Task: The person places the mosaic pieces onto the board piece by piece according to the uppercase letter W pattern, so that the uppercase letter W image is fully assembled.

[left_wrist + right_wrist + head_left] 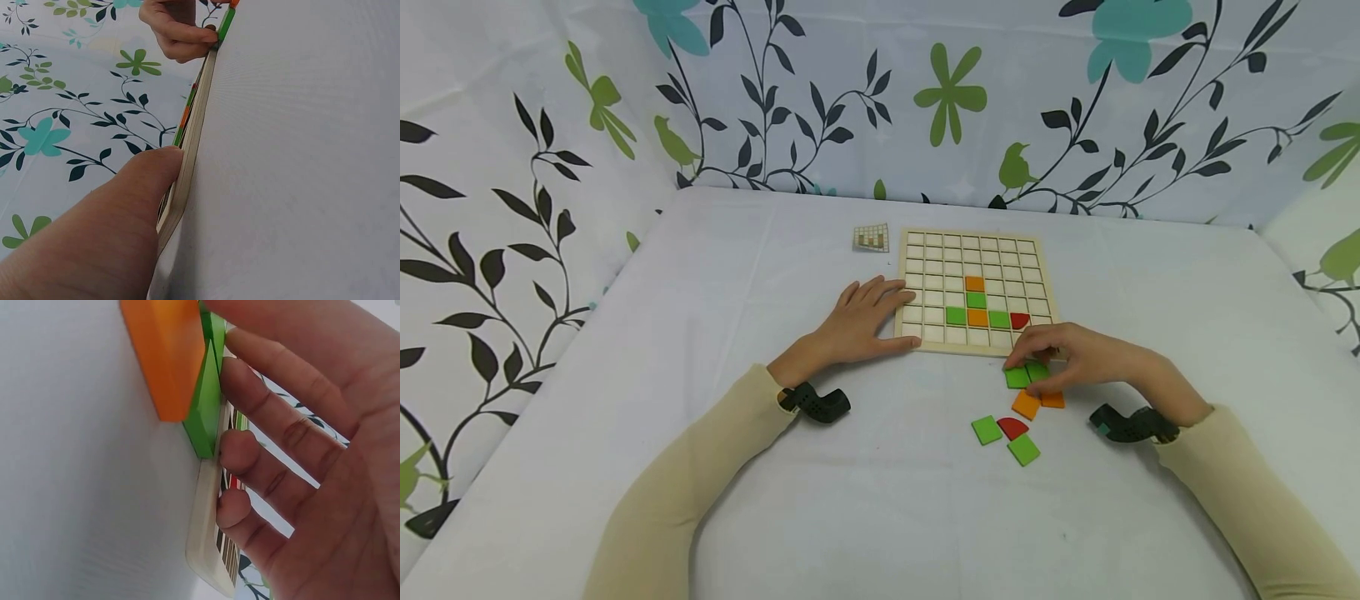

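A pale wooden grid board (pixel 934 254) lies on the white-covered table, with orange, green and red pieces in several cells. My left hand (pixel 868 325) rests flat at its left edge, fingers spread, and in the left wrist view the thumb (pixel 147 169) lies against the rim. Just off the board's front right corner, my right hand (pixel 1078 354) is over loose tiles. Its fingertips are at two green tiles (pixel 1017 378), and its thumb is close to an orange tile (pixel 1053 400), partly covered in the head view. Another orange tile (pixel 1026 405) lies in front.
Nearer the person lie a green tile (pixel 987 430), a red rounded piece (pixel 1012 428) and a second green tile (pixel 1024 451). Behind the left hand is a small card with a grid pattern (pixel 871 238). Patterned cloth (pixel 850 100) hangs at the back.
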The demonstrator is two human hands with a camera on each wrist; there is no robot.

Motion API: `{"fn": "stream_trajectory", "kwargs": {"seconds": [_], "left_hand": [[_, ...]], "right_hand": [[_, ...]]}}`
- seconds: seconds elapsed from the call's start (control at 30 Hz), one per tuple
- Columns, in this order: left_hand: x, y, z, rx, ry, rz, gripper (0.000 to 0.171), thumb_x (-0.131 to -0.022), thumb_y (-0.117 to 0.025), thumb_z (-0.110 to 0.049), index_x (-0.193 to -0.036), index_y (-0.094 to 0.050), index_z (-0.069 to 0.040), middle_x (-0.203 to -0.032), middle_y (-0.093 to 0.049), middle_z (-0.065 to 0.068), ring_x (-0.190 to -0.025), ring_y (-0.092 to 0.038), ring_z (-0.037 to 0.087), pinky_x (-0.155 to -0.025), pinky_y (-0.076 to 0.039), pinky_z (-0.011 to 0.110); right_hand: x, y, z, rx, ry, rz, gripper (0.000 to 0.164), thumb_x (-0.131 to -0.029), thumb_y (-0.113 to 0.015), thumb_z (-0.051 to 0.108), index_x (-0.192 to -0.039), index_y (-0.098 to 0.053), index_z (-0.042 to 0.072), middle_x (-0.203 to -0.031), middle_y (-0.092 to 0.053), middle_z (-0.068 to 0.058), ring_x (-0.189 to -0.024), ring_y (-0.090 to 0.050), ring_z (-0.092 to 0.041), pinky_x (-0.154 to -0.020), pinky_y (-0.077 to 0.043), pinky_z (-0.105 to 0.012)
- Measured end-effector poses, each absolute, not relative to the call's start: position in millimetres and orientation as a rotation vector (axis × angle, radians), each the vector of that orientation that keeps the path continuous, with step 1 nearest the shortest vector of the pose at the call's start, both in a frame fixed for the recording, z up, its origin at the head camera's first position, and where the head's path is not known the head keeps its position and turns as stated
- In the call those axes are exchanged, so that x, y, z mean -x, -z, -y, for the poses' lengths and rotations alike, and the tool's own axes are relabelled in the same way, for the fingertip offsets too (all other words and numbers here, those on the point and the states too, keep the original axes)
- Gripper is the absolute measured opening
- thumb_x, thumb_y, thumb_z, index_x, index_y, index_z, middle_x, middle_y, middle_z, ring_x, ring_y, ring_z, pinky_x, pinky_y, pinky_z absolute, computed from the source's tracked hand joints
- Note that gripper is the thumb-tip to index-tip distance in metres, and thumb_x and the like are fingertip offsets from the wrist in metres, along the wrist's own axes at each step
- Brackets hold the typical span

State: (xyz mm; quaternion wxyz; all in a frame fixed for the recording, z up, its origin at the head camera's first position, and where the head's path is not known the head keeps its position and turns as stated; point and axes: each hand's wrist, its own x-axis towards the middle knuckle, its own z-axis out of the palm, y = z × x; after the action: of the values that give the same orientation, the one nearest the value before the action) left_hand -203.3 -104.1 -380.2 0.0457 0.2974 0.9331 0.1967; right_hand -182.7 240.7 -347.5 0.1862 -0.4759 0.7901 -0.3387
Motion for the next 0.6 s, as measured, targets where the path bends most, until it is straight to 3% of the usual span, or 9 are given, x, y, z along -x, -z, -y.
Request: {"fn": "stream_trajectory", "kwargs": {"seconds": [0.6], "left_hand": [[203.5, 379.5, 103.3, -0.907, -0.596, -2.842, 0.074, -0.092, -0.059, -0.055, -0.151, -0.036, -0.019, -0.159, -0.024, 0.004, -0.15, -0.01, 0.031, -0.118, -0.004, 0.054]], "right_hand": [[185.3, 353.5, -241.9, 1.335, 0.913, -2.279, 0.027, -0.083, -0.079, 0.011, -0.109, -0.071, 0.011, -0.1, -0.063, 0.001, -0.081, -0.052, -0.014, -0.066, -0.046, -0.025]]}}
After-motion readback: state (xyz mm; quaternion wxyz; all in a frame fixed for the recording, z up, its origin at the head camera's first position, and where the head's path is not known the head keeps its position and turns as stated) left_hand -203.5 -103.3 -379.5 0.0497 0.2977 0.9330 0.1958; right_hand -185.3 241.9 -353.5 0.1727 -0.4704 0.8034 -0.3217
